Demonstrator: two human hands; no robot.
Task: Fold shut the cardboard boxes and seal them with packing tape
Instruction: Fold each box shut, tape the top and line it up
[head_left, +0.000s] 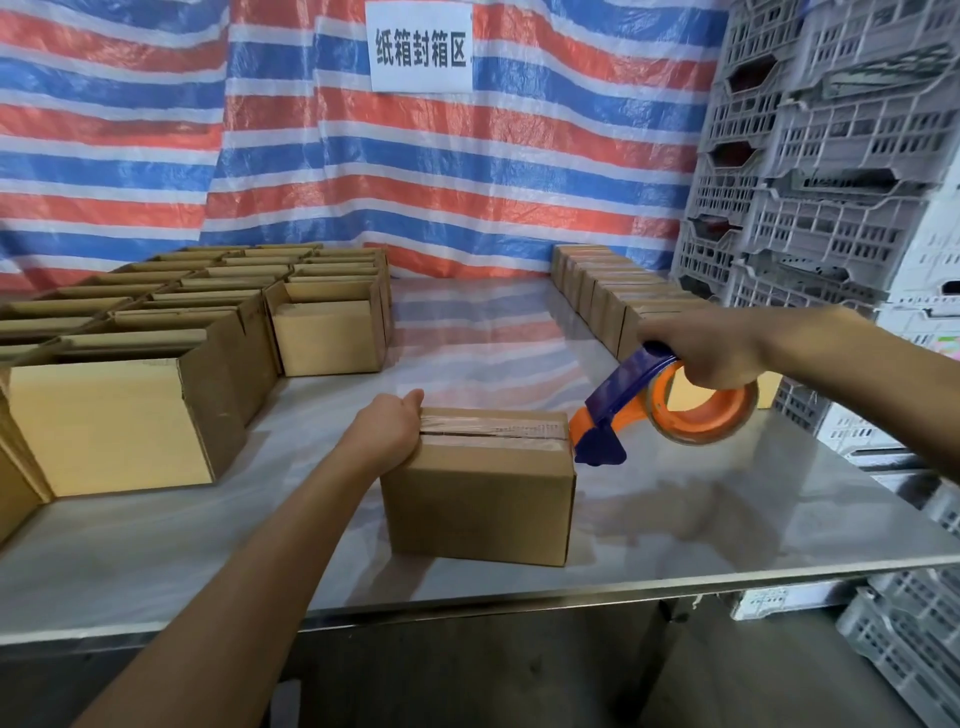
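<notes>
The left hand presses the box steady (fingers hidden) while the right hand, fingers clamped on the tape dispenser, reaches the seam's end.
</notes>
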